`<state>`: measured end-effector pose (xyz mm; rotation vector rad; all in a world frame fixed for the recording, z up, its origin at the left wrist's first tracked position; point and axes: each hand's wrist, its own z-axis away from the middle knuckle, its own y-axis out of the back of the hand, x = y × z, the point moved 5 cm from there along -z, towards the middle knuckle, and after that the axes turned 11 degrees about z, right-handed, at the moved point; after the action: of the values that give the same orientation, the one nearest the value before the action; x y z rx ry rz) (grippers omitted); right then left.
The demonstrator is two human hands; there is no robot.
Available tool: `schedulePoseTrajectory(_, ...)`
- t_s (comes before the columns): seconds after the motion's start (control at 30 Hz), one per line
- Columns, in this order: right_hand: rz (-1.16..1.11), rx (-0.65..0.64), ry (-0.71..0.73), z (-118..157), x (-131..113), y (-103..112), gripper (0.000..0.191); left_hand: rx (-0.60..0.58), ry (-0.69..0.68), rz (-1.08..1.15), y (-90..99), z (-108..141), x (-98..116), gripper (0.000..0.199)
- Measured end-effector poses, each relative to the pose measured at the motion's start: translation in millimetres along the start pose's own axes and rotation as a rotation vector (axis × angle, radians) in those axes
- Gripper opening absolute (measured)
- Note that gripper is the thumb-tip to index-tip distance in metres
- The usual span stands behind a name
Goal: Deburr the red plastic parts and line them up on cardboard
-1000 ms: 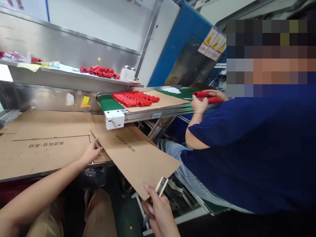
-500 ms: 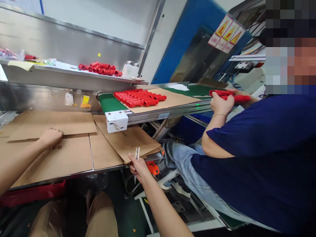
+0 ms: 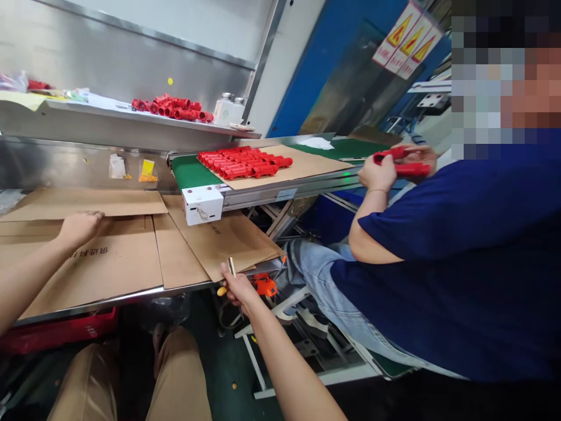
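My left hand has its fingers curled at the near edge of a brown cardboard sheet, which lies over other flat cardboard on the metal bench. In my right hand is a slim, pale craft knife, upright between the fingers, its lower part mostly hidden. A small yellow thing shows beside those fingers; I cannot tell what it is. Close to this hand, more cardboard sheets stick out past the bench corner.
Rows of red plastic parts lie on cardboard on a green conveyor belt. At right a seated co-worker holds red parts. More red parts sit on the shelf. A red crate is under the bench.
The view has shifted slightly. My left hand and its sheet have moved a little away from me. The knife has tilted in my right hand, and the yellow thing now shows. The co-worker's hands shifted.
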<state>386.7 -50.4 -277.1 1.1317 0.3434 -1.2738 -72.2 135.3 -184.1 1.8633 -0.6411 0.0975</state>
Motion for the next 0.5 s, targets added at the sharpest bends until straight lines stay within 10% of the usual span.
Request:
schedulePoseTrajectory(0.23, 0.084, -0.214, 0.191, 39, 0, -29, 0.063, 0.094, -0.016, -0.073, 7.9, 12, -15, 0.035)
schedulePoseTrajectory(0.5, 0.001, -0.161, 0.444, 53, -30, -47, 0.059, 0.169, -0.105, -0.055, 20.2, 24, -15, 0.031)
